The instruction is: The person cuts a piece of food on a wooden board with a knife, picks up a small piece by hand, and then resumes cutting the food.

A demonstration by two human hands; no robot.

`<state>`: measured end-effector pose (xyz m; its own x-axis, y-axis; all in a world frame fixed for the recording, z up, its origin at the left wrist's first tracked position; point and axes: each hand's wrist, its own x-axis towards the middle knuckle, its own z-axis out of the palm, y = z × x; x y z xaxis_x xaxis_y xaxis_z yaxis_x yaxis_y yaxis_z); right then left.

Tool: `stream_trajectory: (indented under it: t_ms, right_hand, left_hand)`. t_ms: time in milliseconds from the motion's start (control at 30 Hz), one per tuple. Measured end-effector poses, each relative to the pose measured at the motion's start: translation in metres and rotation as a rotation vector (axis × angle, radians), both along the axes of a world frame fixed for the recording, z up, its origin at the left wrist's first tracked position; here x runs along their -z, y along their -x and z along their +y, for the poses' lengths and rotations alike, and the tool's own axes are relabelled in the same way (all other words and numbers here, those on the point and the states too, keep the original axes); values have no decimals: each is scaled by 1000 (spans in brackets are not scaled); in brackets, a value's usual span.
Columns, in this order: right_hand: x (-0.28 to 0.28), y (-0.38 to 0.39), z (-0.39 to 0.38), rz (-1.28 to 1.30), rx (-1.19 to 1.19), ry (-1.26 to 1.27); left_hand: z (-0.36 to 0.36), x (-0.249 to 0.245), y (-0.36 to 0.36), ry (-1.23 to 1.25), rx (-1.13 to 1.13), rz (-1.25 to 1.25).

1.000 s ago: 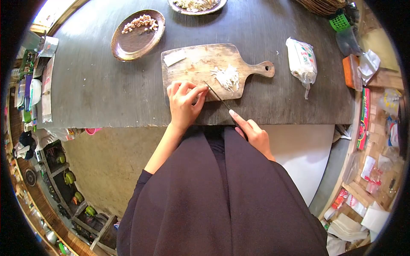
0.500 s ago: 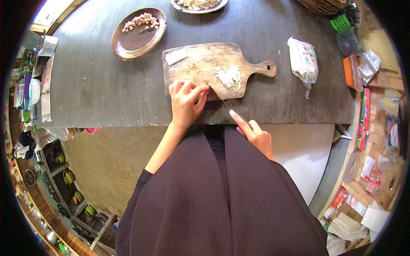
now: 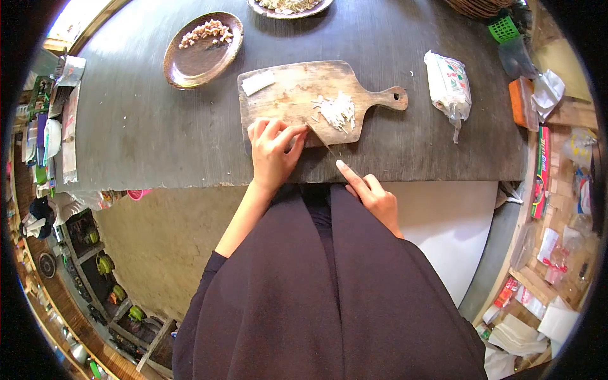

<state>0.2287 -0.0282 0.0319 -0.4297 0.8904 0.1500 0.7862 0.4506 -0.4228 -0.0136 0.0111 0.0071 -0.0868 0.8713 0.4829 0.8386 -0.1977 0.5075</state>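
A wooden cutting board with a handle lies on the dark table near its front edge. My left hand rests on the board's near left part, fingers curled and pressed together; what they hold is hidden. My right hand grips a knife, index finger stretched along it, the blade slanting up to my left fingertips. Beside the blade lies a small heap of thin white strips. A flat white slab sits at the board's far left corner.
A brown plate with small chopped pieces stands at the back left. Another plate with pale shreds is at the far edge of view. A white plastic packet lies right of the board. Shelves with goods line both sides.
The view has shifted slightly. Both hands and the knife keep almost the same place on the board; the heap of strips looks the same.
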Motion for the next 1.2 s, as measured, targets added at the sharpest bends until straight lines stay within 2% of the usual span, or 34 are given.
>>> stream_trajectory:
  t_ms: [233,333,667,1067,1200]
  right_hand:
    - [-11,-3,0,32,-32,110]
    - [1,-6,0,46,-36,14]
    - [-7,2,-4,-12,8,85]
    - [-4,-3,8,44,-11,2]
    - [-16,-3,7,11,-33,104]
  left_hand:
    - [0,2,0,6,-5,-2]
    - [0,1,0,11,-6,0]
    - [0,0,1,6,-1,-4]
    - [0,2,2,-15,3,1]
    - [0,2,2,-25,7,-1]
